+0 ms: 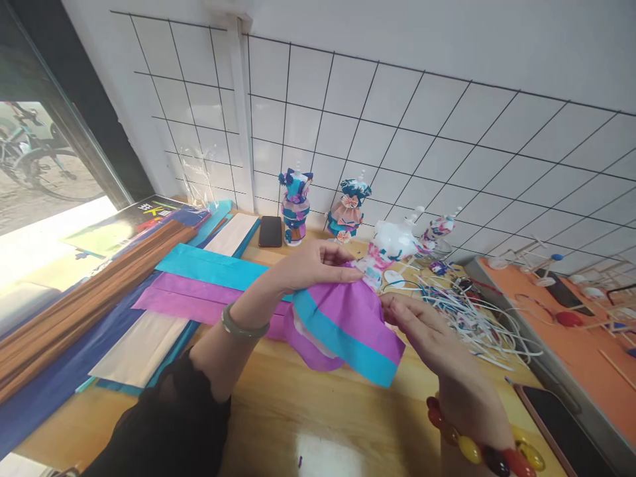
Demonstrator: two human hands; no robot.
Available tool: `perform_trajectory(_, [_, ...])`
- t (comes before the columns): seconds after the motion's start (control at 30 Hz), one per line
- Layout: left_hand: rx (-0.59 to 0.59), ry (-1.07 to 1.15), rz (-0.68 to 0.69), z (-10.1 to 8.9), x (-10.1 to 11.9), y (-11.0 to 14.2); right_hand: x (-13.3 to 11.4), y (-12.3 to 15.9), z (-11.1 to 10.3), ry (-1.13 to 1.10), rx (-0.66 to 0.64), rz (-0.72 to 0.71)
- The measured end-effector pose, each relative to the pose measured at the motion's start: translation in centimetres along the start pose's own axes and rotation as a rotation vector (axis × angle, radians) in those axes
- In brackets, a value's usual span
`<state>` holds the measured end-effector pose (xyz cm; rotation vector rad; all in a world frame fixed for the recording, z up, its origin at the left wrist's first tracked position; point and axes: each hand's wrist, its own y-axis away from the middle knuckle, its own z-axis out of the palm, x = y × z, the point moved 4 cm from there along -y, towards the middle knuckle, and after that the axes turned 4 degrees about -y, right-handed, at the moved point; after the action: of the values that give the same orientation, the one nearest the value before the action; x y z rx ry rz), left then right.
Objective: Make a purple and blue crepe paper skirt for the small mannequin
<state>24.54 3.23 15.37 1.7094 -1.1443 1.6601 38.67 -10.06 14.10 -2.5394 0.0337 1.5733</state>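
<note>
A small white dress-form figure [392, 240] with pink and teal patches on its torso lies tilted in front of me. Around its waist hangs a purple paper skirt [342, 311] with a turquoise band near the hem. My left hand [318, 265] presses the gathered skirt top at the waist between thumb and fingers. On the other side, my right hand [412, 321] pinches the upper right edge of the same skirt. A white layer shows under the hem at the left.
Folded turquoise paper [213, 265], purple strips and brown paper [99, 285] cover the left. Two decorated dress forms stand at the wall beside a black phone [271, 232]. Shredded strips [467, 318] pile up on the right, near another phone [561, 424] and an orange surface [556, 331].
</note>
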Motion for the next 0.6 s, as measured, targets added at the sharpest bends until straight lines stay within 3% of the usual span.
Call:
perform_trajectory(0.2, [0.057, -0.059, 0.043, -0.4, 0.4, 0.1, -0.9, 1.1, 0.2, 0.075, -0.113, 0.053])
perform_trajectory(0.37, [0.122, -0.167, 0.071, -1.0, 0.8, 0.1, -1.3, 3.1, -0.8, 0.481, 0.004, 0.038])
perform_trajectory(0.53, [0.233, -0.243, 0.109, -2.3, 1.1, 0.4, -0.9, 4.6, -2.1, 0.613, 0.000, 0.098])
perform_trajectory(0.6, [0.266, -0.255, 0.114, -2.7, 1.1, 0.5, -1.4, 4.9, -2.9, 0.640, 0.094, 0.057])
